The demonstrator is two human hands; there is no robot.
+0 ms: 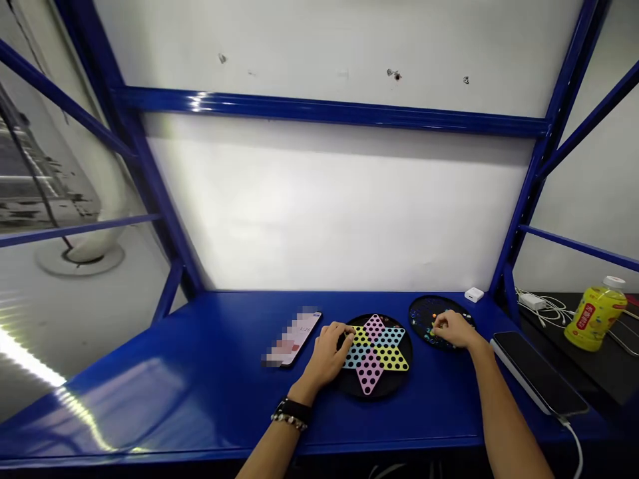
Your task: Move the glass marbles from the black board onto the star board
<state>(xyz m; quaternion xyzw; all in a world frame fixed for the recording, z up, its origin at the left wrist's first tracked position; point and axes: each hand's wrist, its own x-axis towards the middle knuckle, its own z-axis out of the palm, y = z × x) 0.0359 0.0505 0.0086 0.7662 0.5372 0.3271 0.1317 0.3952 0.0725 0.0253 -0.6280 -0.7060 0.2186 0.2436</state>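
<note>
Chinese checkers board (378, 352): round, black, with a star of pink, yellow, blue and green pegholes; lies flat on the blue table (200, 372), centre front.

Left hand (329, 352): rests on the board's left rim, fingers loosely curled, clasping nothing; dark wristband (293, 411) at the wrist.

Right hand (455, 329): fingers bent down into the black tray (424, 313) of coloured marbles (433, 318), just right of the board; cannot tell whether it pinches one.

Phone (292, 339): left of the board.

Second phone (539, 372): dark screen, far right.

Yellow bottle (595, 316): upright on the neighbouring black table.
</note>
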